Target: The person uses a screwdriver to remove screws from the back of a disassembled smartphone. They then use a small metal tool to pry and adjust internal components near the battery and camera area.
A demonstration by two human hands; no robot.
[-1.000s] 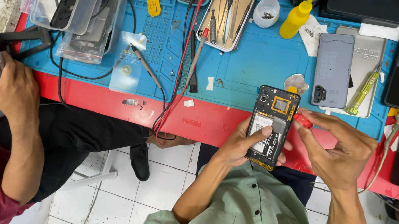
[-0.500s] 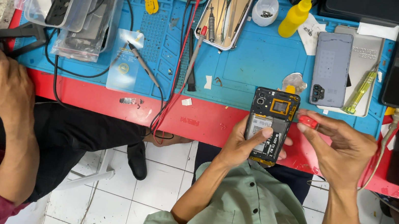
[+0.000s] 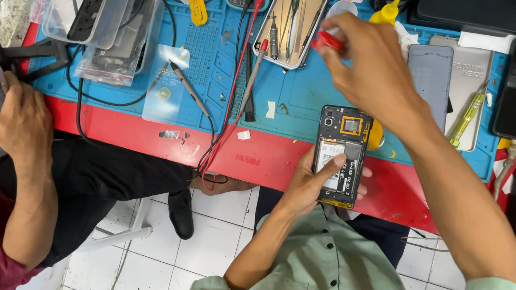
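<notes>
Red plastic shows between the pinched fingers of my right hand (image 3: 374, 67): a small red-handled tool (image 3: 329, 41), held over the metal tray (image 3: 273, 27) of tweezers. My left hand (image 3: 314, 179) is clasped around the opened phone (image 3: 340, 154) at the red table edge (image 3: 140, 133). I'd judge a firm left grip wise while the right is away. The phone's long axis runs away from me, camera end toward the blue mat (image 3: 216, 60).
</notes>
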